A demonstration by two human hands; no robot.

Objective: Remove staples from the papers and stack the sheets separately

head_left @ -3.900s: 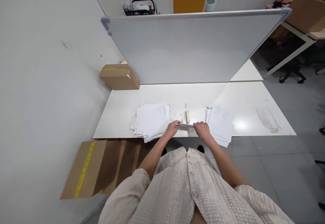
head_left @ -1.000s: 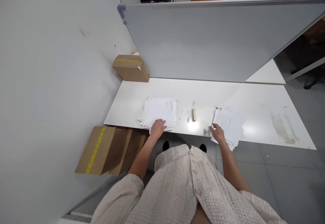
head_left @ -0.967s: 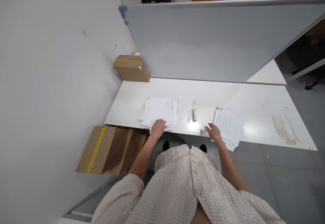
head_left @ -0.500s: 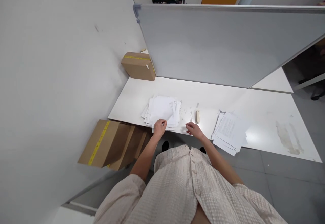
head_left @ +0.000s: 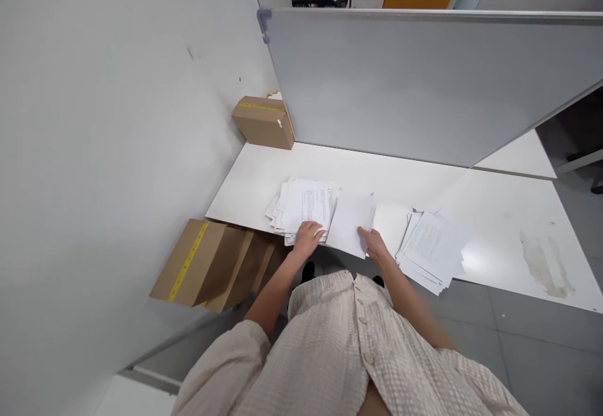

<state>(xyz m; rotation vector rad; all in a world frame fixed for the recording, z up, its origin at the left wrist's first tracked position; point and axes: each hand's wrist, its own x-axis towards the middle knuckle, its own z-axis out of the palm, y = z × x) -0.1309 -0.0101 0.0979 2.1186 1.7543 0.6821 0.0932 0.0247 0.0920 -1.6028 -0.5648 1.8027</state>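
My right hand (head_left: 373, 241) grips the lower right edge of a white sheet (head_left: 351, 221), thumb on top. The sheet lies over the middle of the table, right of the left paper pile (head_left: 306, 202). My left hand (head_left: 309, 238) rests at the front edge of that pile, fingers apart and bent towards the sheet, with nothing visibly gripped. Printed text shows on the pile's top page. Farther right, a second pile of printed papers (head_left: 433, 246) hangs partly over the front edge.
The white table (head_left: 499, 215) has a stain at its right. A grey panel (head_left: 386, 83) stands along its back. One cardboard box (head_left: 264, 130) sits in the back left corner; open cardboard boxes (head_left: 188, 259) stand low at the left.
A sheet has moved right from the left pile and is now in my right hand, hiding the small beige object. My left hand has opened and shifted slightly right.
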